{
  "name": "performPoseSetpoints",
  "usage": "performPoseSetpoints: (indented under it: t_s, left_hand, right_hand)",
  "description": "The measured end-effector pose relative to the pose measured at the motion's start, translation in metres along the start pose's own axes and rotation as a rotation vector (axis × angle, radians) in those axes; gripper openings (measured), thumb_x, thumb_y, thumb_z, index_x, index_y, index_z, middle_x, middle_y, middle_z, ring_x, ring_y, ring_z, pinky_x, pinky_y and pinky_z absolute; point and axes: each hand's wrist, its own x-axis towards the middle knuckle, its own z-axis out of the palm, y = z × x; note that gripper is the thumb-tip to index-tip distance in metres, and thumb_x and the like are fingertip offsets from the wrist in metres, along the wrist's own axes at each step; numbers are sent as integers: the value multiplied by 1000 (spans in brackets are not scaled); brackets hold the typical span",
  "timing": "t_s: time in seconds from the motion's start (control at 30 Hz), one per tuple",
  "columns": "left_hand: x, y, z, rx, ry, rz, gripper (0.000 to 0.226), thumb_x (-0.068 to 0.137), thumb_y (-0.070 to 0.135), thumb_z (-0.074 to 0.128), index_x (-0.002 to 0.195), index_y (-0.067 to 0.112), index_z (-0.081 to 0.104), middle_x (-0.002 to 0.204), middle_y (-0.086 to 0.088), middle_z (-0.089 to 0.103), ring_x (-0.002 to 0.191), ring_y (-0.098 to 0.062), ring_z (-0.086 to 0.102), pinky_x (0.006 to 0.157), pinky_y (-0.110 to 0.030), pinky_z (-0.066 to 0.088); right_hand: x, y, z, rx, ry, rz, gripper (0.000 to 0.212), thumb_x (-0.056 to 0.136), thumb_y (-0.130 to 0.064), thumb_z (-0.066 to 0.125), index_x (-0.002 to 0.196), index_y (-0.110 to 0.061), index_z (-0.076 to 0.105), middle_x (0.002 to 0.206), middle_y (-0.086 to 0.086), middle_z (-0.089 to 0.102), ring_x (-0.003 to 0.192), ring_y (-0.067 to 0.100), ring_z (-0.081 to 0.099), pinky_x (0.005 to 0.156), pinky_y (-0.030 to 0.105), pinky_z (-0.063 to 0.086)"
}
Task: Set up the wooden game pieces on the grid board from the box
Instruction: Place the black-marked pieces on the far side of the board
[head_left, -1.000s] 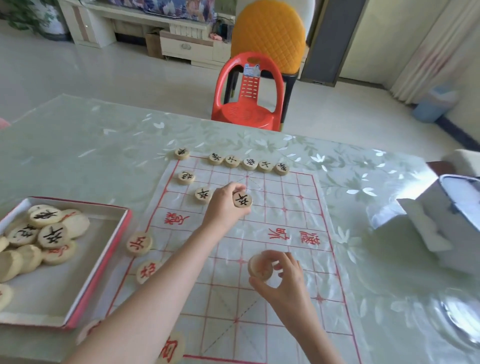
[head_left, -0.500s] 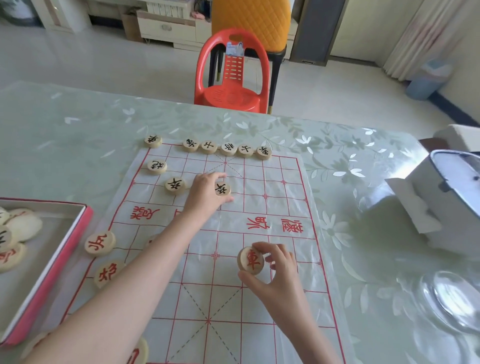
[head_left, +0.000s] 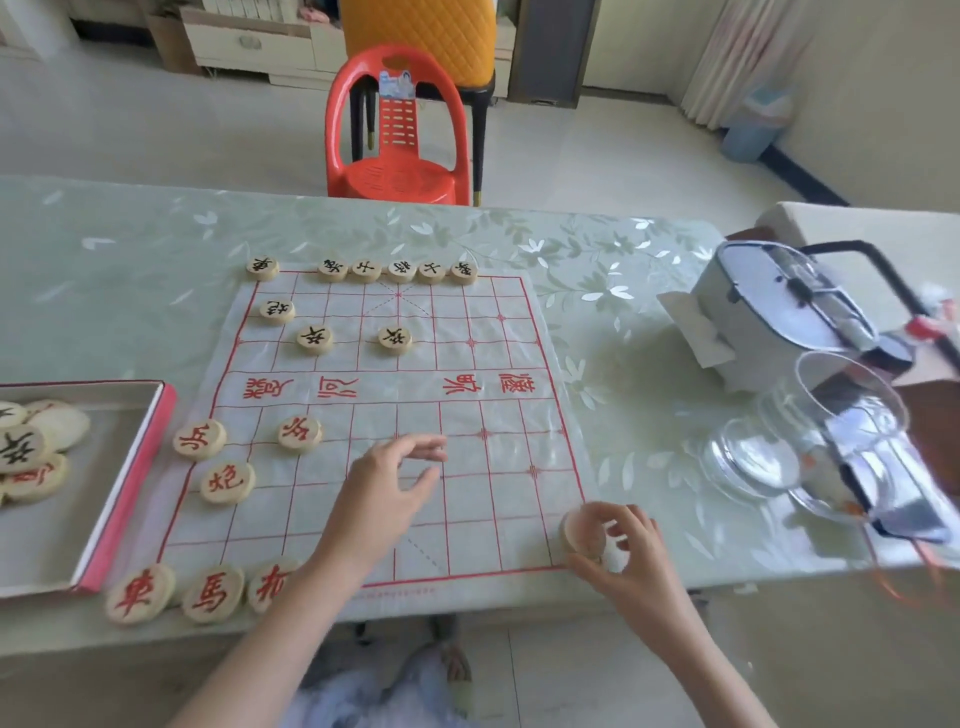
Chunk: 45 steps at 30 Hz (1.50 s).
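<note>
Centrally in the head view, the grid board (head_left: 519, 364) is spread flat on a table (head_left: 130, 291) covered with a pale green flowered cloth. Along the board's far edge a far row (head_left: 401, 270) of six black-lettered pieces is laid, one at the left corner and five close together. Nearer, a single black-lettered piece (head_left: 277, 310) is set by the left edge, and a pair of black-lettered pieces (head_left: 315, 339) is placed one line closer, well apart from each other.

On the near half, red-lettered pieces are seen: one on the left border (head_left: 199, 439), one further in (head_left: 300, 433), and one below them (head_left: 227, 482). A near row (head_left: 140, 592) of three red-lettered pieces is lined up at the left corner, the third partly hidden by the left forearm.

The left hand (head_left: 387, 483) is held over the near half of the board, fingers loosely spread and pointing right; nothing is gripped in it, and it is blurred. A wooden piece (head_left: 582, 530) is pinched between thumb and fingers of the right hand (head_left: 623, 545) at the board's near right corner; its face is too blurred to read, and contact with the board cannot be told.

The box (head_left: 130, 483), red-rimmed, is placed just left of the board, with loose pieces (head_left: 31, 447) heaped at its left side. A glass jar (head_left: 831, 441) is seen at the table's right end, and a red chair (head_left: 397, 176) beyond the table.
</note>
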Motion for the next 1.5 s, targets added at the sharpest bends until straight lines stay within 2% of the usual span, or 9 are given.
performPoseSetpoints:
  t_s: [0.1,0.27,0.47,0.57,0.77,0.83,1.0,1.13,1.5]
  left_hand:
    - [-22,2,11,13,-34,-11,27,86,17,60,109,31,61,99,24,66,92,-7,62,75,0,37]
    - [-39,8,16,66,-47,-8,25,88,19,58,111,29,61,103,21,66,90,3,59,68,5,36]
    - [-46,3,12,81,-53,-37,24,89,19,56,111,29,61,102,20,66,88,-9,65,68,-2,40]
    - [-49,2,10,75,-48,-32,24,89,18,56,111,27,62,103,19,66,96,3,58,68,3,36]
    - [-51,-1,3,61,-36,-50,25,88,20,58,111,28,62,100,22,65,87,-18,66,67,-5,40]
    - [-53,-2,-4,57,-20,-41,24,88,19,58,111,26,63,101,20,66,90,-5,63,69,3,38]
    - [-58,-14,-36,28,32,-56,23,89,16,57,109,25,63,101,17,67,96,6,57,72,8,33]
    - [-65,-37,-71,-20,106,-99,23,88,13,57,106,25,64,99,18,67,95,8,57,75,6,35]
    - [-83,-121,-179,8,394,-272,26,86,4,55,105,18,66,103,9,66,101,-6,59,87,-20,41]
  right_hand:
    - [-22,10,-10,7,14,25,44,70,-13,76,106,-28,56,102,-11,53,99,10,47,78,2,33]
    - [-31,10,-13,-11,33,19,45,70,-15,75,108,-28,55,103,-10,51,100,9,44,78,3,33]
    - [-21,10,-6,-97,51,5,44,72,-15,73,112,-22,56,104,-8,50,101,15,41,85,17,37]
    - [-20,12,-3,-112,34,60,49,72,-15,74,117,-19,55,108,-4,49,104,20,42,93,28,39]
    - [-26,2,-3,-80,101,36,54,75,-22,73,124,-23,52,118,-5,45,112,16,36,95,27,34]
    - [-26,-13,1,-52,107,-5,47,77,-22,72,120,-25,54,117,-7,46,111,13,35,93,24,32]
    - [-22,-63,36,-29,-33,-144,40,79,-27,69,116,-33,54,115,-14,47,110,12,41,95,27,37]
    - [-12,-109,73,51,-127,-203,37,82,-27,66,116,-31,54,114,-15,50,106,8,43,86,15,35]
    - [16,-227,189,74,-374,-351,35,85,-21,62,119,-23,55,111,-11,52,107,10,42,85,14,35]
